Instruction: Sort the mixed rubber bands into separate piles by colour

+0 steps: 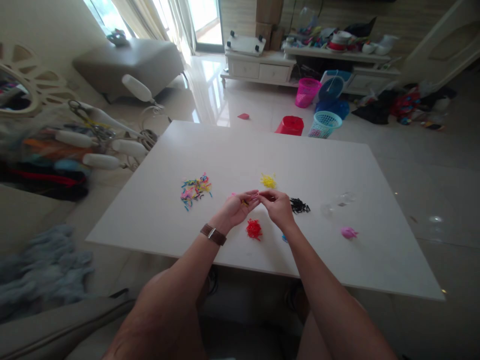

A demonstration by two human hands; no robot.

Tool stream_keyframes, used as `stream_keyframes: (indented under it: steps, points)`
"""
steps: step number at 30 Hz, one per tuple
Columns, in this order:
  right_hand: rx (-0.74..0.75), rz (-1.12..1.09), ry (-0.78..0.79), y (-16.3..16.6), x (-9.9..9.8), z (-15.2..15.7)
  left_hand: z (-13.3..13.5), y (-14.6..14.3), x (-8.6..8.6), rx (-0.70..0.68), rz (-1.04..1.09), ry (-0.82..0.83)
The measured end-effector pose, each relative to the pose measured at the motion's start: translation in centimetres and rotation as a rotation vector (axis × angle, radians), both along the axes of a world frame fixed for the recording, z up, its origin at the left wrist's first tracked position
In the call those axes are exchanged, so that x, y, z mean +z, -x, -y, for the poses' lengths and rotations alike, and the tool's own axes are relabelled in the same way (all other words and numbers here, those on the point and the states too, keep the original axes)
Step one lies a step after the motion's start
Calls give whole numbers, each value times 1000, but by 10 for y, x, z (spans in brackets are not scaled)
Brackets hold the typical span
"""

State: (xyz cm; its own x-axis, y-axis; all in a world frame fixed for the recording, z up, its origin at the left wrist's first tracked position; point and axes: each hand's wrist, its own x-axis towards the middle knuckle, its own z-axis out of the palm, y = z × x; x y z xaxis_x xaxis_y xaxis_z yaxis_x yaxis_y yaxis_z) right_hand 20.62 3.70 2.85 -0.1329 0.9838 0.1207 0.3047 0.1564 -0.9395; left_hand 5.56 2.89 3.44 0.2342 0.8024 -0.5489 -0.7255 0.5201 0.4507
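My left hand (237, 208) and my right hand (278, 206) meet above the white table (232, 150), fingertips pinched together. A few small bands, yellow and pink, show in the left fingers. Below the hands lies a red pile of small bands (254, 229). A yellow pile (268, 181) sits just beyond the hands, a black pile (299, 205) to the right, and a mixed-colour pile (195, 190) to the left. A bit of blue (284, 238) shows under my right wrist. A brown watch (213, 234) is on my left wrist.
A pink clump (349, 232) and a clear plastic piece (337, 202) lie at the table's right. Beyond the table stand a red bin (290, 125), a teal basket (324, 124) and a pink basket (306, 92). A wire rack with scissors (97, 132) is on the left.
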Motion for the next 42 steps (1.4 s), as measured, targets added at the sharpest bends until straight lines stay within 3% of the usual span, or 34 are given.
stream_keyframes:
  steps: [3,8,13,18,24,27,30,35,42]
  points:
    - [-29,-1,-21,18,-2,-4,-3,15,5,46,-48,19]
    - [-212,-48,-47,41,-14,-12,-4,40,17,235,-59,43]
    - [-145,96,5,52,-37,-14,-4,62,18,373,-15,58]
    - [1,176,27,56,-39,-11,-4,61,16,277,46,45]
    - [-69,203,-251,53,-2,0,-4,49,19,200,46,26]
    - [79,248,-364,50,10,7,-6,41,19,149,31,37]
    - [240,266,-416,45,10,9,-8,29,16,102,2,38]
    - [320,342,-383,34,1,7,-9,8,10,75,-70,5]
    - [224,247,-285,19,11,8,-15,-11,7,37,-16,21]
